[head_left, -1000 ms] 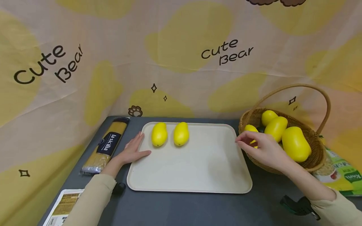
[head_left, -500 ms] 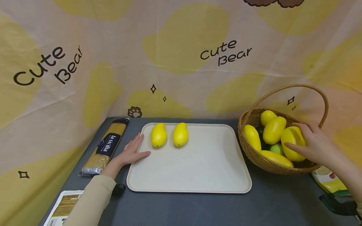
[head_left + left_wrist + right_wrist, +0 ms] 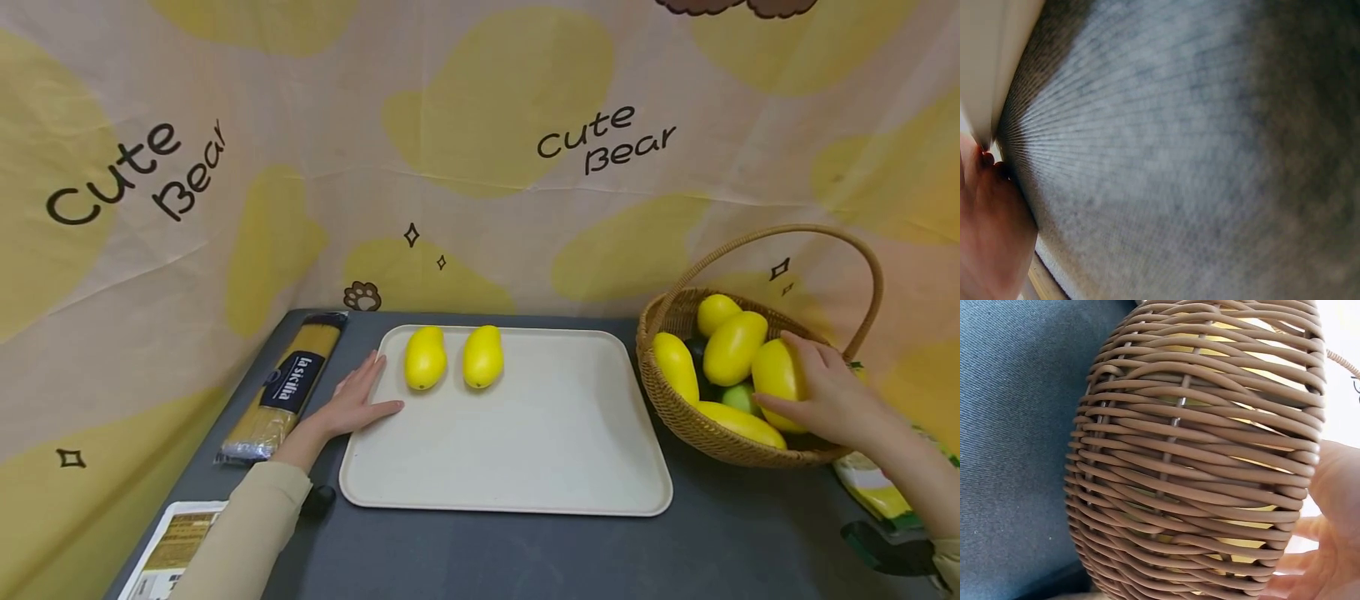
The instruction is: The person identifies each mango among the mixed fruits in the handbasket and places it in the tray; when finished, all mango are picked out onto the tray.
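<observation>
Between eight and nine o'clock of a pale tray (image 3: pixel 525 450), a white-edged packet (image 3: pixel 172 537) lies on the grey tabletop (image 3: pixel 480 554), partly covered by the left sleeve (image 3: pixel 243 525). Nearer nine, a pasta pack (image 3: pixel 291 383) lies with its dark end towards one o'clock.

Of the two hands, the left hand (image 3: pixel 358 402) rests on the tray's rim just above nine, fingers extended and thumb spread wide, gripping nothing. On the tray, one yellow fruit (image 3: pixel 424 358) lies at ten o'clock; a second yellow fruit (image 3: pixel 483 357) lies just beside it, between eleven and twelve.

Around three o'clock stands a wicker basket (image 3: pixel 686 423). On its own dial, an elongated fruit (image 3: pixel 673 367) is at nine, a round fruit (image 3: pixel 717 313) at eleven, a lower fruit (image 3: pixel 738 425) at six, and a green item (image 3: pixel 740 398) near the middle. At three, the right hand (image 3: pixel 840 396), partly closed, grips a large yellow fruit (image 3: pixel 774 379) between thumb and fingers.

Between four and five o'clock of the basket lies a green-and-yellow bag (image 3: pixel 870 492).
</observation>
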{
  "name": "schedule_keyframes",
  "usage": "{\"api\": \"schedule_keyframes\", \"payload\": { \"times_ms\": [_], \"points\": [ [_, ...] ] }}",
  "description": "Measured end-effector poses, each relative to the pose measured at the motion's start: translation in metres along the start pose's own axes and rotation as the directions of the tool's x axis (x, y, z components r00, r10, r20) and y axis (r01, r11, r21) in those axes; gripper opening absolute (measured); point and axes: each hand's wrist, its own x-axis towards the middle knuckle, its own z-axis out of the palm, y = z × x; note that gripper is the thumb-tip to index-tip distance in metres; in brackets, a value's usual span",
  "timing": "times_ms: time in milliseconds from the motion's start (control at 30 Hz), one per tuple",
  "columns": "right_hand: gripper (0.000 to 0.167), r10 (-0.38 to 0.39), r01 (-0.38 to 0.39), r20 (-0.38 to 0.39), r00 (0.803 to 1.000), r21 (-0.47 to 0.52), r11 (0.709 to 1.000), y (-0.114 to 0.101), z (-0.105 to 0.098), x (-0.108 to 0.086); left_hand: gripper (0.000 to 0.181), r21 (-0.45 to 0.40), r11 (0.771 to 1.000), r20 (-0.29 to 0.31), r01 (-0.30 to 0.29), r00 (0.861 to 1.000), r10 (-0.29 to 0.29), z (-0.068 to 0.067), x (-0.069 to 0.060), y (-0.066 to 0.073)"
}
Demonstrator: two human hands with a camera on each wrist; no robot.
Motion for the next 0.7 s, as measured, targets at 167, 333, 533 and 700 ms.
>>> {"api": "schedule_keyframes", "payload": {
  "times_ms": [167,333,533,700],
  "points": [
    [0.094,0.023,-0.023,-0.093,0.995,0.001,1.000,-0.002,0.001,0.000,0.095,-0.002,1.000,-0.004,0.005,1.000,-0.005,0.000,0.000,0.000],
    [0.094,0.017,-0.010,-0.197,0.980,0.034,0.999,-0.020,-0.009,0.001,0.094,-0.002,1.000,-0.003,0.008,1.000,-0.008,0.000,-0.001,0.001],
    [0.098,-0.002,0.024,-0.204,0.979,0.108,0.994,-0.060,-0.026,0.001,0.095,0.000,1.000,0.002,0.008,1.000,-0.008,0.000,-0.001,0.002],
    [0.097,-0.038,0.073,-0.163,0.986,0.219,0.973,-0.096,-0.024,-0.002,0.095,-0.004,1.000,0.006,0.011,1.000,-0.011,0.002,0.001,0.000]
  ]
}}
